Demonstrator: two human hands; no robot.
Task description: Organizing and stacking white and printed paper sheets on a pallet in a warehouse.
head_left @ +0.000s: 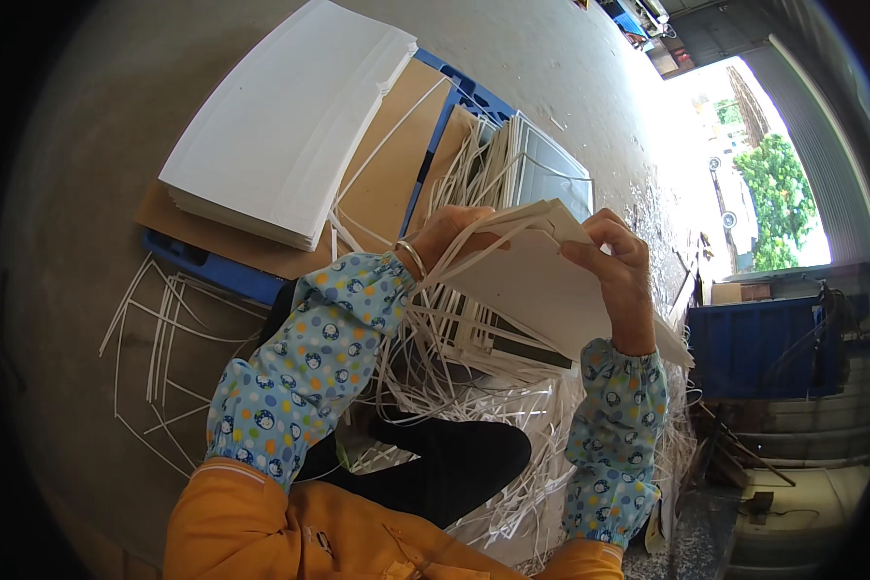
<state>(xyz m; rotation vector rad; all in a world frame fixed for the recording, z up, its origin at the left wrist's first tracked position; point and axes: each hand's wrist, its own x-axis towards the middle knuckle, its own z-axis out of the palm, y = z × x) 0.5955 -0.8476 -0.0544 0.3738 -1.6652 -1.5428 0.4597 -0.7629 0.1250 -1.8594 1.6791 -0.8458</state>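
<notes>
A grey concrete floor fills the left and far side. At far right, a wide doorway lets in bright daylight, with green trees outside. A blue bin stands at right.

Matt white card sheets (paper strips too); rough concrete floor.

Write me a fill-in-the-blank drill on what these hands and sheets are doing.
1. Both hands, left hand and right hand, hold a stack of ____ sheets.
2. The big white pile lies on brown ____ over a blue pallet.
3. The left wrist wears a thin ____.
4. Loose white ____ litter the floor.

Missing words: white; cardboard; bangle; strips
</notes>
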